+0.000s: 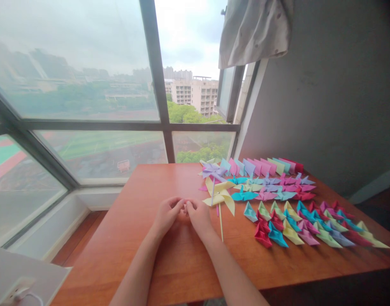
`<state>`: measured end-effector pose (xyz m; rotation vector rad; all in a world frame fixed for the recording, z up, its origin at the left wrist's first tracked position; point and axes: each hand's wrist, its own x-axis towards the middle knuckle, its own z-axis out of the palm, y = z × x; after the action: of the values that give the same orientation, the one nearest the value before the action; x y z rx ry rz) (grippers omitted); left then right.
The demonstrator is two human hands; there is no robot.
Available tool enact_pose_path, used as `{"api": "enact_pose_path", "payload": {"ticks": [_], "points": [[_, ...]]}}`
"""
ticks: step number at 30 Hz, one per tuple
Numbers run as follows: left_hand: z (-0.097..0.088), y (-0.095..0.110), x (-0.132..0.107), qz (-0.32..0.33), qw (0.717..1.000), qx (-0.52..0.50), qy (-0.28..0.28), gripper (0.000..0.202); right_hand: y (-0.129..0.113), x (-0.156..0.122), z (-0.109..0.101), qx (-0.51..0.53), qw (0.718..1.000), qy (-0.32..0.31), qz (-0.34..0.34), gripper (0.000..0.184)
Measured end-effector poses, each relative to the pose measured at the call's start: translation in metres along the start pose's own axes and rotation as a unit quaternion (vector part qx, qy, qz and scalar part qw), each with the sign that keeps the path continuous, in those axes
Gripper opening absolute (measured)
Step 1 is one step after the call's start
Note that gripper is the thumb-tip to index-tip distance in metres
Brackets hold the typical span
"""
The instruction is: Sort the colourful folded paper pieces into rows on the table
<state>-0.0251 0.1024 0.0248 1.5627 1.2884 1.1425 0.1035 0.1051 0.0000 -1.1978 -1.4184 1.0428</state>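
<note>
Over the middle of the wooden table (118, 238), my left hand (168, 213) and my right hand (199, 216) meet at the fingertips. The fingers of both are curled and pinched together. What they hold, if anything, is hidden or too small to make out. Close by my right hand lies a yellow paper pinwheel (219, 193) with a thin stick pointing toward me. Behind it rests a purple paper pinwheel (214, 171), partly overlapping other pinwheels. To the right stand rows of folded paper boats (290, 231) in several colours.
Behind the boats sit rows of paper cranes (244, 194) and a row of upright folded papers (261, 167). Large window panes (86, 85) border the table's far side. A grey wall (325, 106) rises at the right, and a curtain (254, 34) hangs by the open window.
</note>
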Motion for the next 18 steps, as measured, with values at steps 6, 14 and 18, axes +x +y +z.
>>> {"api": "enact_pose_path", "payload": {"ticks": [6, 14, 18], "points": [[-0.0001, -0.0013, 0.0, -0.005, 1.0, -0.002, 0.004, 0.033, -0.0013, -0.0018, 0.0005, -0.031, 0.999, 0.004, -0.009, 0.027], [-0.0011, -0.0033, 0.0008, -0.006, 1.0, -0.002, 0.005, 0.034, 0.0036, -0.0004, 0.0016, -0.034, 0.999, 0.013, 0.0, 0.025], [-0.001, -0.003, 0.0013, -0.005, 1.0, -0.006, 0.002, 0.034, 0.0017, -0.0017, 0.0012, -0.046, 0.999, 0.017, 0.0, 0.025]]}}
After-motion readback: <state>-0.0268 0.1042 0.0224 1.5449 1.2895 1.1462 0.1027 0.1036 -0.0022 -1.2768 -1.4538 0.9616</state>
